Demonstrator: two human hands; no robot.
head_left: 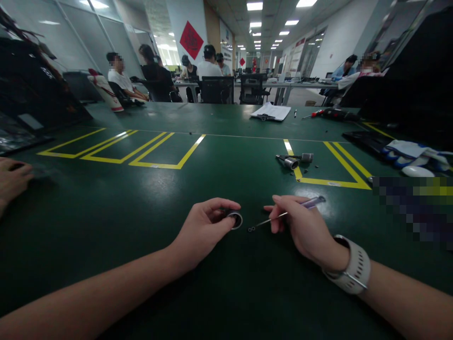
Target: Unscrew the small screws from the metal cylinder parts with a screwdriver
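Note:
Above the green table [141,283], my left hand [203,229] pinches a short metal cylinder [239,220] between thumb and fingers. Its round open end faces right, and the rest is hidden by the fingers. My right hand [304,224] grips a slim screwdriver [313,202] with a see-through purple handle, held like a pen. The thin shaft slants down to the left. At its tip lie two tiny dark rings [251,229]; I cannot tell whether the tip touches them. A pale watch strap circles the right wrist.
Two metal cylindrical parts with stems [291,163] and several tiny pieces lie by the yellow tape [329,182]. A clipboard [272,112], a red-and-black tool [332,114] and white-blue gloves [414,153] lie farther off. Another person's hand [14,179] rests at far left.

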